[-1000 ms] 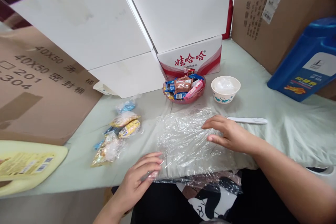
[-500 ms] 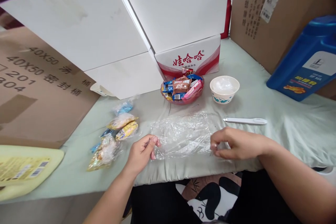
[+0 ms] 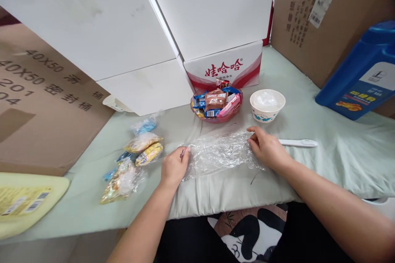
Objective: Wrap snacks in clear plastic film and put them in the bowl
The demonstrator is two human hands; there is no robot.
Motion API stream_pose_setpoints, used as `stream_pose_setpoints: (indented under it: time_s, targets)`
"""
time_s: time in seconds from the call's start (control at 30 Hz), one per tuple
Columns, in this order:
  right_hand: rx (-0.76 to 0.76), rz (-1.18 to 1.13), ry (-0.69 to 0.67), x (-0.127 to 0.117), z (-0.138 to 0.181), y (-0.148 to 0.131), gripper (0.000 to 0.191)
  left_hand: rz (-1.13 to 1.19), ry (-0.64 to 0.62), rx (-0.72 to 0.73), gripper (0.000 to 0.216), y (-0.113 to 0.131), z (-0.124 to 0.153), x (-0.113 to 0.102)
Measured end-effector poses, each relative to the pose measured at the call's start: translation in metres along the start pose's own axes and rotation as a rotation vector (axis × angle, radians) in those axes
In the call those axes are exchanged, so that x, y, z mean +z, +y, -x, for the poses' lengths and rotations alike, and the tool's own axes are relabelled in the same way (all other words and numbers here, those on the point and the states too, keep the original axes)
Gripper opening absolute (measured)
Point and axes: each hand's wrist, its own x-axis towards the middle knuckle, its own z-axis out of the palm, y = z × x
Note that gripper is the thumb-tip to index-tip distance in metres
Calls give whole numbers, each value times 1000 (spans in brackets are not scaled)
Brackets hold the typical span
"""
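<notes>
A clear, crinkled plastic bag (image 3: 220, 154) lies spread over the cloth between my hands. My left hand (image 3: 175, 166) pinches its left edge between thumb and fingers. At the upper right corner my right hand (image 3: 267, 148) is closed on the film with thumb and fingertips. Beyond the bag stands a pink clear bowl (image 3: 216, 120) heaped with wrapped snacks (image 3: 215, 100). To its right is a white paper bowl (image 3: 267, 109) with clear plastic inside. A white slim-handled tool (image 3: 300, 143) lies partly behind my right hand, its left end hidden.
Several bagged snacks (image 3: 135, 152) lie left of my left hand on the green cloth (image 3: 216, 197). White boxes (image 3: 212, 12) and brown cartons (image 3: 37, 102) wall the back and sides. A blue jug (image 3: 359, 74) stands right; a yellow bottle (image 3: 31, 205) lies left.
My right hand has moved from the bag's lower right corner up to its upper right one. My left hand has shifted slightly up and right along the left edge.
</notes>
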Motion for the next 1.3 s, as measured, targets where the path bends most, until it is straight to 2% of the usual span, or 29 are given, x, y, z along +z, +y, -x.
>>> stream_pose_setpoints:
  time_s: [0.13, 0.4, 0.43, 0.5, 0.57, 0.6, 0.63, 0.67, 0.73, 0.77, 0.8, 0.87, 0.9, 0.97, 1.03, 1.1, 1.13, 1.2, 1.3]
  targets:
    - [22, 156, 55, 8, -4, 4, 32, -71, -13, -23, 26, 1, 0, 3]
    - [119, 332, 55, 15, -10, 2, 28, -89, -16, -118, 18, 1, -5, 6]
    - [123, 340, 53, 14, -9, 2, 28, -90, 10, -121, 18, -1, -5, 4]
    - [121, 347, 45, 13, -8, 2, 27, -80, 145, -83, 19, -6, -4, 0]
    - [109, 346, 37, 12, -7, 1, 26, -54, 302, 61, 20, -8, -1, -4]
    - [100, 346, 34, 11, -7, 1, 25, -36, 325, 175, 20, -6, 1, -6]
    - [93, 349, 29, 10, -7, 1, 24, -16, 288, 309, 21, -3, 3, -6]
    - [93, 355, 24, 9, -7, 2, 24, 1, 195, 447, 24, 0, 5, -6]
    - [131, 374, 14, 4, -7, 5, 23, 13, -60, 663, 36, 8, 8, -3]
    - [167, 384, 14, 0, -7, 8, 23, 6, -174, 719, 45, 10, 9, 0]
    - [206, 391, 23, -4, -7, 10, 23, -6, -258, 739, 52, 12, 10, 2]
    - [217, 381, 84, -12, -6, 14, 22, -27, -340, 720, 58, 13, 10, 5]
    - [162, 353, 129, -16, -5, 14, 22, -30, -354, 705, 59, 13, 10, 6]
    - [-59, 234, 186, -22, -2, 9, 22, -30, -364, 688, 60, 12, 10, 6]
    - [-348, 71, 84, -26, 3, 0, 25, -31, -370, 680, 59, 11, 10, 5]
    - [-560, -31, -173, -27, 7, -9, 32, -27, -375, 673, 59, 11, 9, 5]
    - [-608, -35, -304, -28, 9, -12, 35, -19, -377, 671, 59, 10, 9, 4]
    - [-595, 21, -485, -29, 11, -13, 32, 18, -366, 675, 58, 8, 9, 4]
    - [-502, 89, -544, -33, 10, -8, 16, 133, -265, 689, 47, 4, 8, 1]
